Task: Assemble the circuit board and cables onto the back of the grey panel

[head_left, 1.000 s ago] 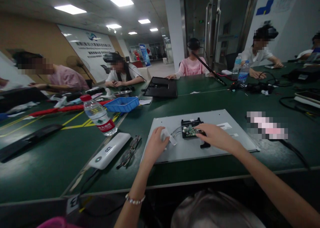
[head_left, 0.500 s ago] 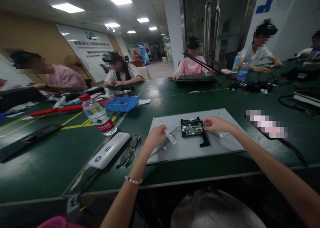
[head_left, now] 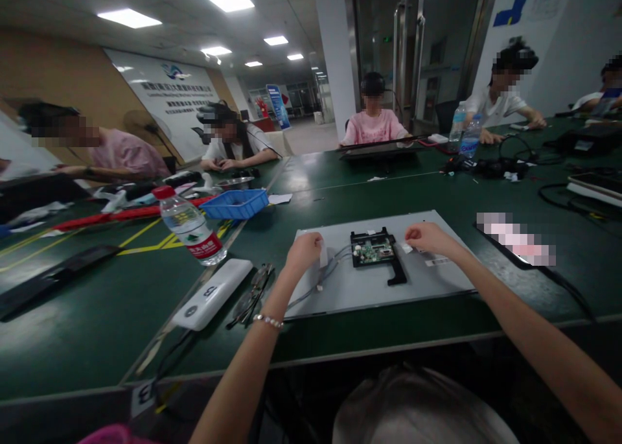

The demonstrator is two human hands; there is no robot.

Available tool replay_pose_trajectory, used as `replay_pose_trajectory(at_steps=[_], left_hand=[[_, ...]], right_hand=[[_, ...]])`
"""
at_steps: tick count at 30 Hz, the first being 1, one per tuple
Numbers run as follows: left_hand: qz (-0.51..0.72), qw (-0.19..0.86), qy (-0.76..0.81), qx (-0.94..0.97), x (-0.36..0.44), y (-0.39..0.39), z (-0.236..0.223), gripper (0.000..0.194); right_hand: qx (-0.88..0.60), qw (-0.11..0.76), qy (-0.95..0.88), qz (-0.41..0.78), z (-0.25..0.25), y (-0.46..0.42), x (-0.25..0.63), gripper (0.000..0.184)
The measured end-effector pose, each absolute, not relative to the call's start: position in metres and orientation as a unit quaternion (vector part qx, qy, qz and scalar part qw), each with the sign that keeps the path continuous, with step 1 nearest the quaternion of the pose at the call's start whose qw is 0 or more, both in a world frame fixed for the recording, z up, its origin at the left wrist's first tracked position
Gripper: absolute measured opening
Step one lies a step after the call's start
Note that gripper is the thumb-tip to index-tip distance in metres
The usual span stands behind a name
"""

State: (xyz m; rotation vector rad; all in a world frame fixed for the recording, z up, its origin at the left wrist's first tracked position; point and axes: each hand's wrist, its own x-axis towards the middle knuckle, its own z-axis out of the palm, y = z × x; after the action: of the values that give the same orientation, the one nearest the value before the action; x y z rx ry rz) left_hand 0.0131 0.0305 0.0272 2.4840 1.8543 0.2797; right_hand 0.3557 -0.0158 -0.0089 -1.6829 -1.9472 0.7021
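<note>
The circuit board [head_left: 373,253] sits in a black frame [head_left: 399,274] on the grey panel [head_left: 352,297]. The left hand [head_left: 304,252] pinches a pale strip [head_left: 324,257]; whether the right hand [head_left: 429,238] grips the white scrap [head_left: 407,248], I cannot tell. Strip handling seems underway, calling next for care near the cables [head_left: 335,262].
</note>
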Motion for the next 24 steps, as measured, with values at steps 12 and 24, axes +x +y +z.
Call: replay_pose_trajectory(at_steps=[12, 24], left_hand=[[0.113, -0.048, 0.435, 0.892, 0.108, 0.031, 0.027, 0.031], [0.035, -0.070, 0.460, 0.884, 0.143, 0.045, 0.018, 0.025]], right_hand=[[-0.628, 0.224, -0.733, 0.134, -0.014, -0.017, 0.356, 0.019], [-0.635, 0.207, -0.734, 0.120, -0.016, -0.017, 0.354, 0.021]])
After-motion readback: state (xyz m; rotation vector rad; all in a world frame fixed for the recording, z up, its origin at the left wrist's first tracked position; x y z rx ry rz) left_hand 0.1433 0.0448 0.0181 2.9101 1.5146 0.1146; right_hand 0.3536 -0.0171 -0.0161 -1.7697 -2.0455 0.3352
